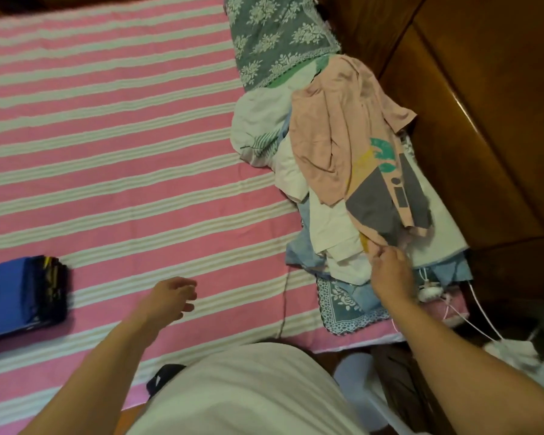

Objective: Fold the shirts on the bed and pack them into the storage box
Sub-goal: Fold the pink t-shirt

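**Right hand pinches the pink shirt at the near end of the clothes pile**

Nearest the camera, the person's white top [248, 394] fills the bottom of the view, with both bare forearms reaching out over the bed. The left hand [167, 298] hovers above the pink and white striped bedsheet [107, 136], fingers loosely spread and holding nothing. To its left, near the frame edge, a stack of folded clothes [22, 296] lies on the sheet, blue on one side and dark on the other.

The right hand [390, 271] reaches to the right side of the bed, its thumb and fingers curled and pinching the lower edge of a pink shirt [336, 136]. This shirt carries a grey, teal and yellow print and lies crumpled on top of a pile of unfolded clothes [333, 227], among them white and light blue garments. Just beside the hand, a blue floral pillowcase [343, 306] shows under the pile, and white cords [481, 312] trail off the bed edge.

Farther away, a grey floral lace fabric [274, 36] lies at the far end of the pile. A dark wooden headboard [484, 120] runs along the right side.
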Available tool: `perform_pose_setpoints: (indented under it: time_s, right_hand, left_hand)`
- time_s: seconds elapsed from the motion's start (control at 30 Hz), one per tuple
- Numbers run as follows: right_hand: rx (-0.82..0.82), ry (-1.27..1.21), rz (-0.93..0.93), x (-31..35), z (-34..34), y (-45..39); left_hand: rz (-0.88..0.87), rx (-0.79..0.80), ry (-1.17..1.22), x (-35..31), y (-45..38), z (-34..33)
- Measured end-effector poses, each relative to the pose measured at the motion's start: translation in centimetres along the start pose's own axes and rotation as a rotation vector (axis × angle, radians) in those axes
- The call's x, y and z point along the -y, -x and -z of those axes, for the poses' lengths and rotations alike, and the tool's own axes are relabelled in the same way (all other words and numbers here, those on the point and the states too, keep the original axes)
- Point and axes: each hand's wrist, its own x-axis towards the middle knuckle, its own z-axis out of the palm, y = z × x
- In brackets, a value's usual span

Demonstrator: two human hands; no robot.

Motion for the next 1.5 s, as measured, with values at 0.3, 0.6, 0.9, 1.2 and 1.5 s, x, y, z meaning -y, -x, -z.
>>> perform_pose_setpoints:
  time_s: [0.3, 0.6, 0.9, 1.2, 1.5]
  right_hand:
    - [0.161, -0.847, 0.050, 15.1, 8.3, 9.0]
    - [0.495, -1.143, 0.317, 29.6, 16.5, 23.8]
    - [0.901, -1.643, 0.056, 35.9, 13.3, 28.2]
    - [0.871, -1.073, 0.416, 37.7, 13.7, 33.3]
    - [0.697, -0.906, 0.468, 36.9, 12.1, 32.6]
  left_hand:
    - [-0.497, 0.210, -0.071, -4.9, 5.2, -0.8]
    - [-1.087, 0.033, 0.029, -3.7, 15.6, 4.5]
    - [-0.786, 0.086, 0.368, -2.1, 17.8, 16.3]
    - [-0.702, 0.081, 0.374, 2.0, 19.6, 18.9]
    - [-0.649, 0.037, 0.112, 6.1, 19.5, 16.9]
